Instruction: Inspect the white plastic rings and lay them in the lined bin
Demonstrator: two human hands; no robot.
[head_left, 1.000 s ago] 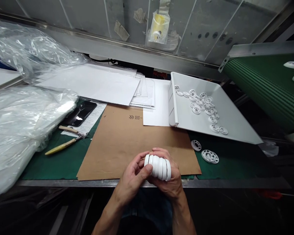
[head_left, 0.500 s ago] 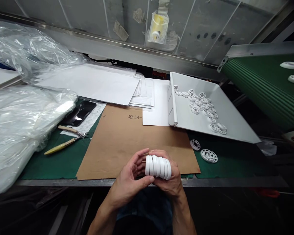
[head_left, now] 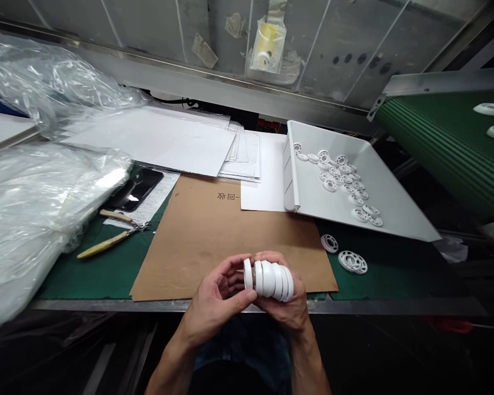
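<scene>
Near the front edge of the table, above the brown cardboard [head_left: 197, 236], my right hand [head_left: 290, 312] is wrapped round a row of several white rings [head_left: 274, 280] standing on edge. My left hand [head_left: 214, 299] pinches one white ring [head_left: 247, 274] between thumb and fingers, with a small gap between it and the row. To the right, loose white rings [head_left: 329, 243] lie on the green table mat [head_left: 395, 274]. More rings [head_left: 346, 178] lie scattered in the grey-white tray [head_left: 391, 192].
Clear plastic bags [head_left: 45, 197] cover the left side. Beside them lie a black phone [head_left: 135, 189] and pliers [head_left: 107, 244]. White sheets [head_left: 156, 137] are stacked behind the cardboard. A green conveyor [head_left: 444, 142] with white rings stands at the right.
The leftmost ring, held by my left hand, has come apart from the row. My right hand has shifted slightly right with the other rings.
</scene>
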